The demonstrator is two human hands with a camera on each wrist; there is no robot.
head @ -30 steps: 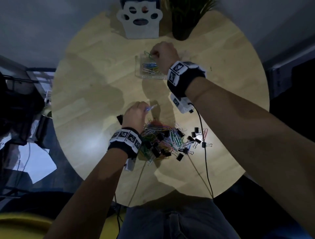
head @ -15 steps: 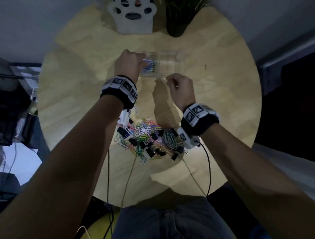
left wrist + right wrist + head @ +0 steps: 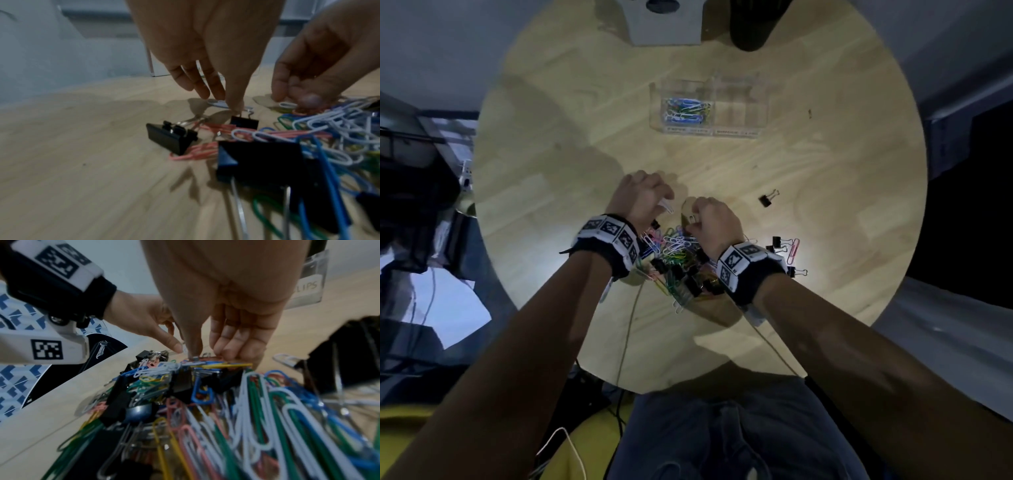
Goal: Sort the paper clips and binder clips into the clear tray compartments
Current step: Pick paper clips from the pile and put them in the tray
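Note:
A heap of coloured paper clips and black binder clips point(image 3: 678, 260) lies on the round wooden table point(image 3: 551, 178). Both hands work at its far edge. My left hand point(image 3: 666, 202) pinches a white paper clip point(image 3: 224, 103) just beyond a small binder clip point(image 3: 244, 124). My right hand point(image 3: 690, 222) pinches another white paper clip point(image 3: 287, 104) at the top of the heap point(image 3: 205, 386). The clear tray point(image 3: 709, 132) stands farther back; its left compartment holds several paper clips point(image 3: 686, 109), and I see nothing in its right one.
One stray binder clip point(image 3: 768, 198) lies to the right of my hands. More binder clips point(image 3: 777, 241) and a pink paper clip point(image 3: 794, 248) sit right of the heap. A paw-shaped stand point(image 3: 664, 24) and a dark pot point(image 3: 751, 24) occupy the far edge.
Both hands have come back from the tray to the heap: the right first, then the left. Each now pinches a clip at the heap's far edge.

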